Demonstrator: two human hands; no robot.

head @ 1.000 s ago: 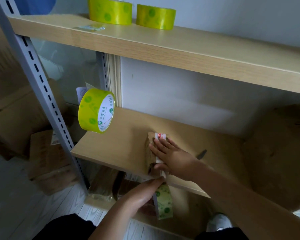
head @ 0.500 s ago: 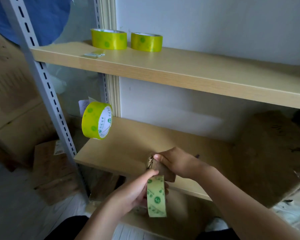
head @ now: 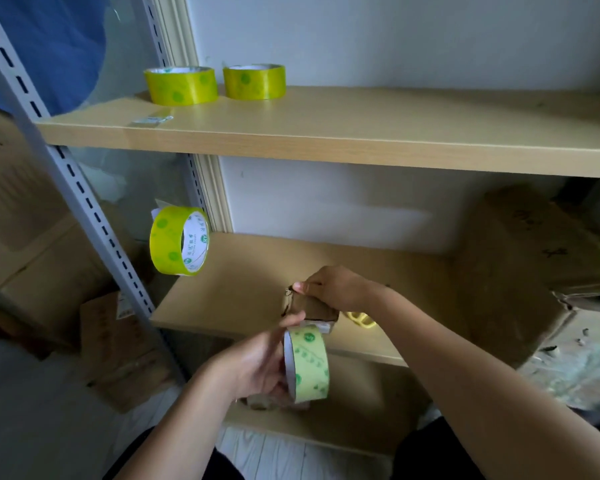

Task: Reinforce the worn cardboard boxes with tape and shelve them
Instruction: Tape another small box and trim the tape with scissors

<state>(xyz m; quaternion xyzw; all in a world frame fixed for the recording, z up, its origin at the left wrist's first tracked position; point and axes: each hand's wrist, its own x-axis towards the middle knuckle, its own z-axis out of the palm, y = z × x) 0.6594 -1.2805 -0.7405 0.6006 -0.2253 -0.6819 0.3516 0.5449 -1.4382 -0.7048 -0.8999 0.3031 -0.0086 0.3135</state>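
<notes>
A small worn cardboard box (head: pixel 307 306) is held at the front edge of the middle shelf (head: pixel 243 292). My right hand (head: pixel 333 287) grips the box from above, thumb and fingers curled over its top corner. Just below it, my left hand (head: pixel 257 368) grips a pale green tape roll (head: pixel 309 363), with the thumb reaching up to the box's lower edge. The roll stands upright on its edge directly under the box.
Two yellow-green tape rolls (head: pixel 181 85) (head: pixel 254 81) sit on the upper shelf (head: pixel 361 133). A third roll (head: pixel 179 240) hangs at the grey slotted upright (head: pixel 84 202). A large worn box (head: pixel 520 271) fills the middle shelf's right. A yellow object (head: pixel 361 319) lies behind the small box.
My right hand went from lying flat on the box to gripping it, and lifted it off the shelf to the front edge. My left hand brought the tape roll up under it.
</notes>
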